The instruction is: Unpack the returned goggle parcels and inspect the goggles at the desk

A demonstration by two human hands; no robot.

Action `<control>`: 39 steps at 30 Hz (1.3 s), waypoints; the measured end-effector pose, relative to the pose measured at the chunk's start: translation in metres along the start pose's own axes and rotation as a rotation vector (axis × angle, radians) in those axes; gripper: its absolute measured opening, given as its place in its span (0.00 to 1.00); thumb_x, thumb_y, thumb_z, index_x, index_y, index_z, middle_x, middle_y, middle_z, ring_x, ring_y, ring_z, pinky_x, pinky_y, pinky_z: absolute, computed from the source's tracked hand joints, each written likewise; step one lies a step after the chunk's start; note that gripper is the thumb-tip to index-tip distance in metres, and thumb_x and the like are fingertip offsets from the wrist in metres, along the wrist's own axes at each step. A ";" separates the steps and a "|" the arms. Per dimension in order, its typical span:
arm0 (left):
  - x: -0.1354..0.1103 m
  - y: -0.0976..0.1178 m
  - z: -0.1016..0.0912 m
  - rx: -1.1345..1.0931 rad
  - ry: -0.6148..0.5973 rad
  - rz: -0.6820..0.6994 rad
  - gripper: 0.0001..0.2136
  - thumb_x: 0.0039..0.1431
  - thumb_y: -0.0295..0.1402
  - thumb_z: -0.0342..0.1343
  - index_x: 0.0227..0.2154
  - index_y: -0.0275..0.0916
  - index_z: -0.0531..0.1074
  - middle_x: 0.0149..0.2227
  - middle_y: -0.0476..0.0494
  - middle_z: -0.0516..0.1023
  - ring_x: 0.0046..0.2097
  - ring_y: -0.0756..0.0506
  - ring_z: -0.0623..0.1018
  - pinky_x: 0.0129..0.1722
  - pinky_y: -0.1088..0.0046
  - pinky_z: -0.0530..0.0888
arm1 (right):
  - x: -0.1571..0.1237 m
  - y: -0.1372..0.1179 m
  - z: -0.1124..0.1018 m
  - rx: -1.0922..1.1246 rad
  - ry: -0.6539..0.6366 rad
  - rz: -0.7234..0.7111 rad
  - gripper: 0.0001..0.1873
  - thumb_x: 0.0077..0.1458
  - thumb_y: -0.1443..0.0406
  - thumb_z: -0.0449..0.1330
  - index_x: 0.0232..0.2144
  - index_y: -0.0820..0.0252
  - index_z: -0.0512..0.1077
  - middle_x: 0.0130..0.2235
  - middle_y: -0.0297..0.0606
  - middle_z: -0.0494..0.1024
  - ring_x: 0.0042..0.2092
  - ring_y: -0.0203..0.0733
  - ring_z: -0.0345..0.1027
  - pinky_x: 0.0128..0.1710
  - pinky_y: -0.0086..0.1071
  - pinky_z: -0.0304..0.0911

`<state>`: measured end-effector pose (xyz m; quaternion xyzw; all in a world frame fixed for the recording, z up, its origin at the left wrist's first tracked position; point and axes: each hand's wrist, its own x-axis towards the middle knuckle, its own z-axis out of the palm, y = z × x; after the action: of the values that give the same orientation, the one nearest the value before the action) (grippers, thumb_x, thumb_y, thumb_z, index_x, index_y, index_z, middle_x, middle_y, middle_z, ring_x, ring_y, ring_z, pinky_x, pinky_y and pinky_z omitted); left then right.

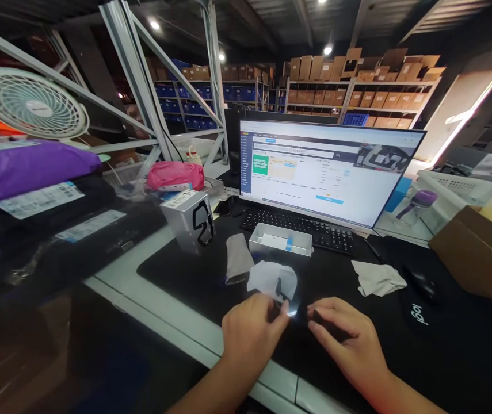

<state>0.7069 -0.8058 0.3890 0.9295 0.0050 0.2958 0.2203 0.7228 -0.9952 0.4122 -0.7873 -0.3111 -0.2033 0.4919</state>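
Over the black desk mat, my left hand (250, 330) pinches a clear, shiny piece of plastic film (293, 306) between thumb and fingers. Just to its right, my right hand (349, 336) is curled with thumb and fingertips close together; what lies between them is dark and hard to make out. Beyond the film is a crumpled white sheet (269, 277). A grey cloth pouch (239, 259) rests left of that sheet. Behind them stands an open white box tray (280, 247) with a blue strip inside. The silver printed box (189, 221) stands upright to the left.
A monitor (315, 172) and keyboard (267, 221) stand at the back. On the right are a wrinkled pale cloth (377, 278), a black mouse (420, 283) and a cardboard box (479, 253). A pink bag (174, 175), purple parcel (30, 167) and fan (34, 103) occupy the left.
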 end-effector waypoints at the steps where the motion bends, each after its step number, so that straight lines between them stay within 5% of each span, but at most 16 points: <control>1: 0.006 0.003 -0.002 0.040 -0.030 -0.045 0.12 0.59 0.38 0.58 0.23 0.40 0.72 0.20 0.49 0.73 0.22 0.48 0.72 0.24 0.71 0.55 | -0.002 -0.001 0.003 -0.016 0.012 -0.041 0.07 0.57 0.73 0.62 0.36 0.59 0.79 0.36 0.40 0.80 0.37 0.40 0.77 0.36 0.27 0.75; 6: 0.022 0.009 -0.010 0.074 -0.198 -0.191 0.11 0.63 0.38 0.54 0.27 0.42 0.77 0.25 0.48 0.79 0.28 0.45 0.78 0.27 0.70 0.55 | -0.010 -0.001 0.010 -0.074 0.029 -0.156 0.11 0.56 0.76 0.62 0.40 0.61 0.77 0.38 0.43 0.79 0.38 0.39 0.77 0.38 0.28 0.75; 13: 0.025 0.007 0.000 0.172 -0.137 -0.271 0.18 0.60 0.48 0.57 0.22 0.42 0.77 0.23 0.46 0.79 0.29 0.40 0.79 0.28 0.69 0.55 | -0.012 -0.003 0.017 -0.076 0.023 -0.190 0.11 0.55 0.76 0.62 0.40 0.62 0.77 0.37 0.44 0.79 0.38 0.41 0.77 0.37 0.31 0.76; 19: 0.021 -0.001 0.000 0.229 -0.009 -0.072 0.12 0.58 0.31 0.57 0.19 0.39 0.71 0.20 0.48 0.75 0.24 0.45 0.75 0.25 0.68 0.54 | -0.011 -0.001 0.018 -0.093 0.082 -0.180 0.11 0.55 0.77 0.63 0.40 0.62 0.77 0.37 0.43 0.80 0.37 0.40 0.77 0.36 0.29 0.76; 26: 0.009 -0.004 0.004 0.102 0.168 0.250 0.17 0.66 0.27 0.45 0.19 0.41 0.62 0.17 0.50 0.65 0.20 0.49 0.67 0.24 0.67 0.57 | 0.000 0.019 0.014 -0.280 0.177 -0.210 0.12 0.57 0.77 0.62 0.42 0.62 0.76 0.40 0.44 0.80 0.41 0.41 0.76 0.41 0.32 0.75; 34: 0.016 -0.020 -0.007 -0.001 0.205 0.356 0.16 0.67 0.25 0.45 0.21 0.41 0.61 0.19 0.51 0.62 0.21 0.49 0.64 0.24 0.67 0.58 | 0.022 0.011 0.005 -0.526 0.167 -0.345 0.13 0.57 0.77 0.61 0.42 0.59 0.74 0.41 0.40 0.81 0.41 0.42 0.76 0.53 0.43 0.70; 39: 0.022 -0.012 -0.011 0.104 0.275 0.435 0.17 0.65 0.25 0.50 0.18 0.41 0.59 0.17 0.52 0.60 0.20 0.48 0.62 0.24 0.66 0.56 | 0.035 0.007 0.008 -0.397 0.182 -0.184 0.09 0.60 0.73 0.60 0.39 0.58 0.77 0.41 0.40 0.81 0.42 0.43 0.75 0.45 0.40 0.73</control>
<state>0.7207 -0.7868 0.4043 0.8698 -0.1500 0.4592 0.1009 0.7530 -0.9806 0.4258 -0.8153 -0.2898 -0.3749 0.3328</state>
